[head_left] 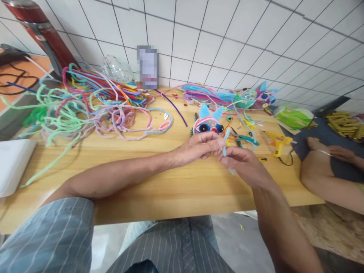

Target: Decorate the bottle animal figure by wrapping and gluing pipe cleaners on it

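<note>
First, at left, tangled pipe cleaners lie on the counter. Centrally, an eared figure sits just beyond the left hand. Left-hand fingers pinch a light-blue pipe cleaner, raised above the counter; the right hand grips it with closed fingers. Further right: teal-handled pliers, then a yellow glue gun.

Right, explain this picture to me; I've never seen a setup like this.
There is no machine: these are a person's own bare hands, seen by a camera worn on the head, looking forward and down. The left hand and right hand hold a light-blue fuzzy strip between their fingers. Just beyond them is a blue-eared figure. The wooden table also carries a tangle of fuzzy stems, teal-handled pliers and a yellow glue gun.
</note>
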Motion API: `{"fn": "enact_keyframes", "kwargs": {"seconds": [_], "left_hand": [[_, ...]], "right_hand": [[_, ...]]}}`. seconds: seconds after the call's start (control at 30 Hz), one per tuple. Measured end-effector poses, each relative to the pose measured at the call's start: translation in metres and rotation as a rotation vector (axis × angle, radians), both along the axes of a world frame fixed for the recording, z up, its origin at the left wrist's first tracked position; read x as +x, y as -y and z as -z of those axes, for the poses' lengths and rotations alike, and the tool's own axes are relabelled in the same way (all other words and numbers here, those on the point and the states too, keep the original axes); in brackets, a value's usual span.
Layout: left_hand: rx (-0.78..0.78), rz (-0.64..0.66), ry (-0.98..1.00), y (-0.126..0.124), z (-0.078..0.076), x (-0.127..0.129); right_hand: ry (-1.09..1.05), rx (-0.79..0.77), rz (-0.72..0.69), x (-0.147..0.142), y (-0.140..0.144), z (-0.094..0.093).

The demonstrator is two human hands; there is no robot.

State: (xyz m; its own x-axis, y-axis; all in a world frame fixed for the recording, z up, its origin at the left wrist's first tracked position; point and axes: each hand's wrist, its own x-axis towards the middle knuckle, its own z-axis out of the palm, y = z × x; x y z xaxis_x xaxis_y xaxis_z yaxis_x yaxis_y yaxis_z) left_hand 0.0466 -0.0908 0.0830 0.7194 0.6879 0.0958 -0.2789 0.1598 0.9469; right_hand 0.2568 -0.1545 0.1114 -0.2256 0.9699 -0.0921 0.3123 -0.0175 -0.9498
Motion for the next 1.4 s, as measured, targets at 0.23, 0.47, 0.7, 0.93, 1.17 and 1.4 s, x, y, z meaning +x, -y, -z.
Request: {"fn": "enact_keyframes", "kwargs": {"seconds": [0.23, 0.47, 0.7, 0.93, 1.17, 1.4], "left_hand": [[-0.027, 0.068, -0.054, 0.019, 0.019, 0.008], [-0.118, 0.072, -0.074, 0.021, 0.03, 0.013], [-0.108, 0.081, -0.204, 0.026, 0.038, 0.014], [0.133, 0.026, -0.293, 0.024, 0.037, 0.01], [0.84, -0.275, -0.451, 0.012, 0.048, 0.003], [1.012, -0.355, -0.567, 0.003, 0.048, -0.004]], "right_hand": [[-0.348, 0.121, 0.295, -0.007, -0.003, 0.026], [-0.353, 0.205, 0.383, 0.012, -0.006, 0.043], [-0.09, 0.38, 0.593, 0.056, -0.005, 0.045], [0.565, 0.62, 0.319, 0.047, 0.014, 0.03], [0.54, 0.556, 0.24, 0.047, 0.016, 0.029], [0.619, 0.488, 0.224, 0.049, 0.034, 0.025]]}}
